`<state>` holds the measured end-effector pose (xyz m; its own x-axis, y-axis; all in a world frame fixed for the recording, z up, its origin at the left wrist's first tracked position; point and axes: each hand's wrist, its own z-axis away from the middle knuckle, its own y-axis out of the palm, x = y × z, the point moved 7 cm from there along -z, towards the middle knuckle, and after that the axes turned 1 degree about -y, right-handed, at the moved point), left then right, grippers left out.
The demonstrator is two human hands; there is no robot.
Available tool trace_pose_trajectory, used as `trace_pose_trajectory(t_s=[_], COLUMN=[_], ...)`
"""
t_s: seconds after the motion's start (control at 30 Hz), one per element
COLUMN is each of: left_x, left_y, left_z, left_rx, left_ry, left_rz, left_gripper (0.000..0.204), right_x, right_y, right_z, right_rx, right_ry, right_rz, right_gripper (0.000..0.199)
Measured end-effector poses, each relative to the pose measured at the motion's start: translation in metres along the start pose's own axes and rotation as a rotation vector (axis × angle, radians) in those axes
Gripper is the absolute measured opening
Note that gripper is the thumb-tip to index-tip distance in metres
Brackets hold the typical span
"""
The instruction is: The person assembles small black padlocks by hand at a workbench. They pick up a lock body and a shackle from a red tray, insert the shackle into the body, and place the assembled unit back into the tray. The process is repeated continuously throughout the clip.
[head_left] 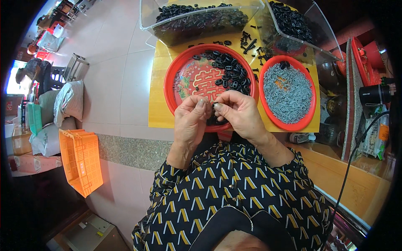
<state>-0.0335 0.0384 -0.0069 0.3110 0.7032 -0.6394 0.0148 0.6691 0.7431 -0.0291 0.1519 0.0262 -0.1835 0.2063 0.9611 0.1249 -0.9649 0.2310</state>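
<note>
Both my hands meet over the near part of a round red tray. Black oval plastic pieces with two holes cover its right side, and its patterned bottom shows at the left. Thumb and finger of my right hand pinch a small black plastic piece. My left hand is closed in a pinch just beside it; whatever sits between those fingertips is too small to tell. Right of my hands, a second red tray is filled with small silver screws.
Two see-through plastic bins with many black parts stand at the far side of the yellow tabletop. Loose black pieces lie between bins and trays. An orange crate and pale sacks are on the left. A black cable hangs at right.
</note>
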Motion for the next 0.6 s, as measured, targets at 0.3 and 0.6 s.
trace_pose_trajectory(t_s=[0.3,0.6], left_x=[-0.0019,-0.0013], left_y=[0.0069,0.0087], left_z=[0.0055,0.0071], left_rx=[-0.024,-0.011], left_ry=[-0.003,-0.003], left_rz=[-0.006,-0.039], left_gripper=[0.011,0.011], right_x=[0.003,0.0044], right_y=[0.0048,0.0054], right_z=[0.0055,0.0062], right_rx=[-0.028,-0.046], right_ry=[-0.001,0.002], right_rz=[0.062,0.045], right_gripper=[0.01,0.006])
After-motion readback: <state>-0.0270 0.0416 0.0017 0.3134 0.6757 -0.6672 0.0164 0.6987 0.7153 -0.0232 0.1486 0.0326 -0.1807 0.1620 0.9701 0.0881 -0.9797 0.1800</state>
